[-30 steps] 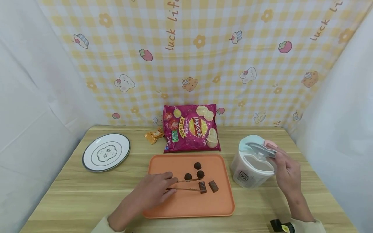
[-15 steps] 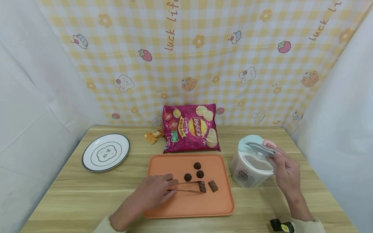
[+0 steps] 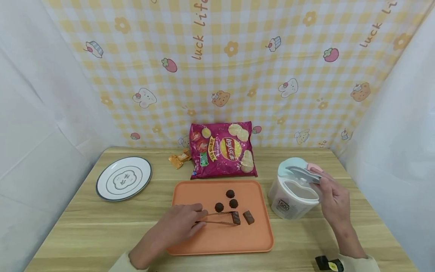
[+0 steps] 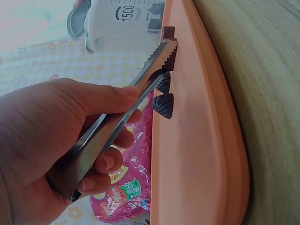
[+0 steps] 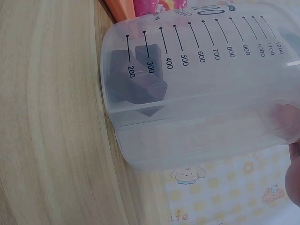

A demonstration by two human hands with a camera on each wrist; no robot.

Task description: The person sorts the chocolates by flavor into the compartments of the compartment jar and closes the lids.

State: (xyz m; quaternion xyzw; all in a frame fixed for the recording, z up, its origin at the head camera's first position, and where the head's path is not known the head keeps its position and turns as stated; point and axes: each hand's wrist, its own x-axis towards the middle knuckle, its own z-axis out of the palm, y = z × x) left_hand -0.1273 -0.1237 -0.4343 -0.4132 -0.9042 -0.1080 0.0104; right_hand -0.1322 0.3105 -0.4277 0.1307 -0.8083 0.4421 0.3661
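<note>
My left hand (image 3: 180, 223) holds metal tongs (image 4: 89, 145) between thumb and fingers, low over the orange tray (image 3: 210, 241). The serrated tips lie on either side of a brown rectangular chocolate (image 3: 236, 218). A second rectangular chocolate (image 3: 249, 217) rests just right of it. Three dark round chocolates, one nearest the tongs (image 3: 219, 207), sit behind. To the right, my right hand (image 3: 334, 198) pinches the raised grey flap (image 3: 306, 175) of a clear storage container (image 3: 285, 211). Several dark blocky pieces (image 5: 136, 79) show through the container's wall, near its bottom.
Behind the tray lies a purple chip bag (image 3: 221, 151), with orange-wrapped sweets (image 3: 176, 160) at its left. A white plate (image 3: 112, 170) with a dark rim stands at the left of the wooden table (image 3: 78, 226). A checked cloth (image 3: 204, 75) hangs behind.
The tongs' far tip has come down from beside a round chocolate, so both tips now flank the rectangular one. My right hand and the raised flap have stayed put.
</note>
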